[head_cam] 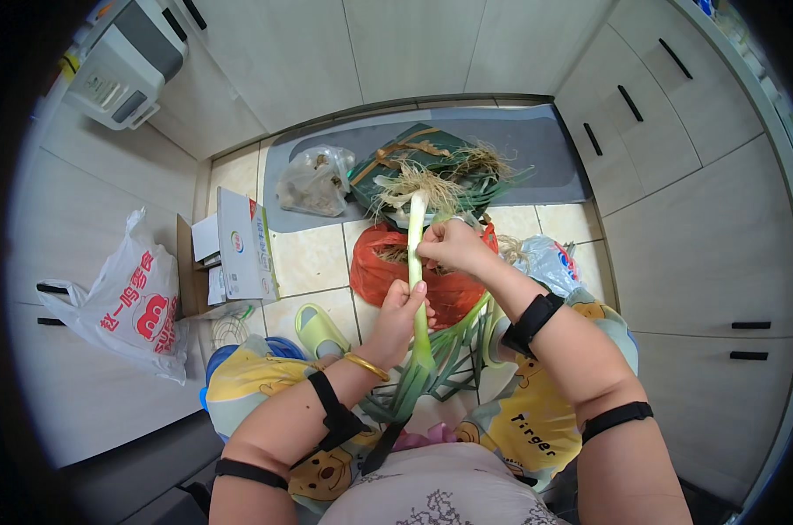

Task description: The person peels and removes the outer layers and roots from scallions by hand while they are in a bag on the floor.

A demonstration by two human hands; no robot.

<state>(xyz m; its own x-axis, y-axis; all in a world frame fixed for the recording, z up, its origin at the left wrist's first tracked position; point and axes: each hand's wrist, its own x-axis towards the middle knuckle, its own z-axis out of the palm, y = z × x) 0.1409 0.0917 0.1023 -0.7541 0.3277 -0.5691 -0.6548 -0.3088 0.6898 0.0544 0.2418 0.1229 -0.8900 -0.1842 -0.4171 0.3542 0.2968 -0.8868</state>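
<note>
A long leek or large green onion point(416, 236) stands roughly upright in the view, roots at the top and green leaves towards my lap. My left hand point(403, 315) is closed around its pale green stem. Higher up, my right hand point(455, 246) has its fingers bent at the stem's right side; whether they pinch an outer layer is hidden. Behind the stem lies a red plastic bag point(373, 266) with root scraps inside. More rooted green onions point(478, 164) rest on a dark green bag point(396, 147) beyond it.
A grey mat point(534, 144) lies before the cabinets. On it is a clear plastic bag point(314, 184). An open cardboard box point(242, 249) stands at the left, near a white plastic bag point(140, 302) hanging by a cabinet handle. A pale blue plastic bag point(544, 262) sits at the right.
</note>
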